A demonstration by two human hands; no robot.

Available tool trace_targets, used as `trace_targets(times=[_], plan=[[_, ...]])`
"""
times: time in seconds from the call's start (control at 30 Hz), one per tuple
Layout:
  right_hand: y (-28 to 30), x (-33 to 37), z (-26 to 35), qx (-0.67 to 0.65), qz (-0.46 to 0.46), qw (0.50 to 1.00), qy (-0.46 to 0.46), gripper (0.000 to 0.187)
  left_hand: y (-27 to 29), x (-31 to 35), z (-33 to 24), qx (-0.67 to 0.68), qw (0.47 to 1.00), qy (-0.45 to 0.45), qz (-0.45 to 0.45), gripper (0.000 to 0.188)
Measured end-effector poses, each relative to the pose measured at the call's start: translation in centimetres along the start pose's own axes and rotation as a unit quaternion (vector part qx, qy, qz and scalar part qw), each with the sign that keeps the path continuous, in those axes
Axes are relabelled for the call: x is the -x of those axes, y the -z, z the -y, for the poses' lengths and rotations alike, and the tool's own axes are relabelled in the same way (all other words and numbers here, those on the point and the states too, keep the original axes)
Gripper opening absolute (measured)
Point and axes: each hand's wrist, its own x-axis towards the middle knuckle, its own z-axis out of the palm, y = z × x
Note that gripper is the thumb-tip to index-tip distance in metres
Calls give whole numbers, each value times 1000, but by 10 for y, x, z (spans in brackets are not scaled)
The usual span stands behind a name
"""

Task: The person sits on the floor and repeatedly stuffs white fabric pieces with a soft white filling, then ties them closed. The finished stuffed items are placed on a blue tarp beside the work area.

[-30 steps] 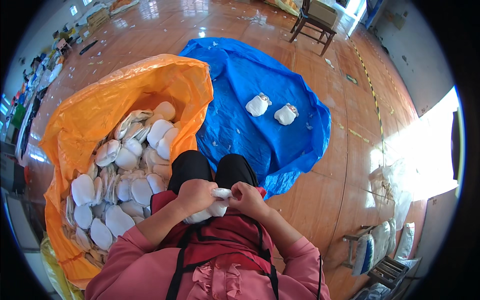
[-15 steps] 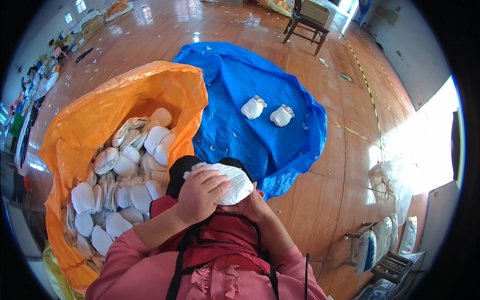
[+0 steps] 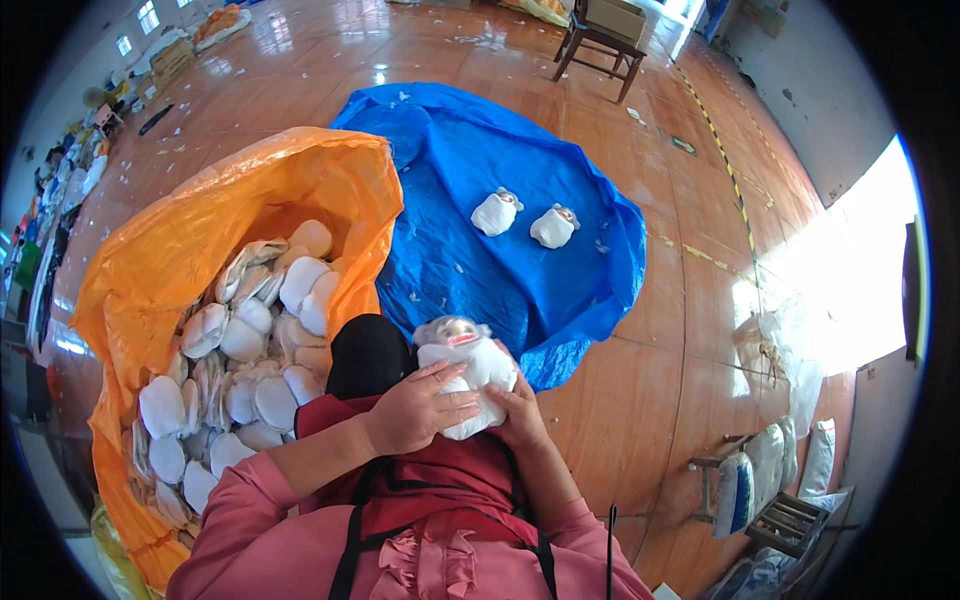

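Note:
A plump white padded bundle (image 3: 467,395) is between my hands above my lap, with a greyish, see-through end and a reddish patch showing at its top. My left hand (image 3: 418,412) presses against its left side, fingers laid across the white surface. My right hand (image 3: 520,410) grips the opposite side, the thumb in front and the other fingers partly hidden. Ahead lie two similar white bundles, a left one (image 3: 494,215) and a right one (image 3: 552,229), on a spread blue plastic sheet (image 3: 460,265). To my left, an open orange sack (image 3: 240,180) holds many loose white oval pads (image 3: 275,400).
A wooden chair (image 3: 603,55) bearing a cardboard box (image 3: 615,20) stands far ahead. At the lower right are a small wooden stool (image 3: 787,525) and several white cushion-like bundles (image 3: 765,460). A yellow-black line (image 3: 725,150) runs along the tiled floor at right.
The white bundle has been turned upright, so its greyish end with the reddish patch now shows. My left hand has shifted slightly down and my right hand has come round its side.

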Motion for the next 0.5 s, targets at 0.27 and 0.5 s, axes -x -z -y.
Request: trace_targets(times=[0.27,0.5], plan=[[11,-9,28,98,21,991,86,100,-14,-2,2,406,794,398,-215,80],[-1,-2,23,269,99,957,-34,102,-15,-8,8,612,634,412,-232,87]])
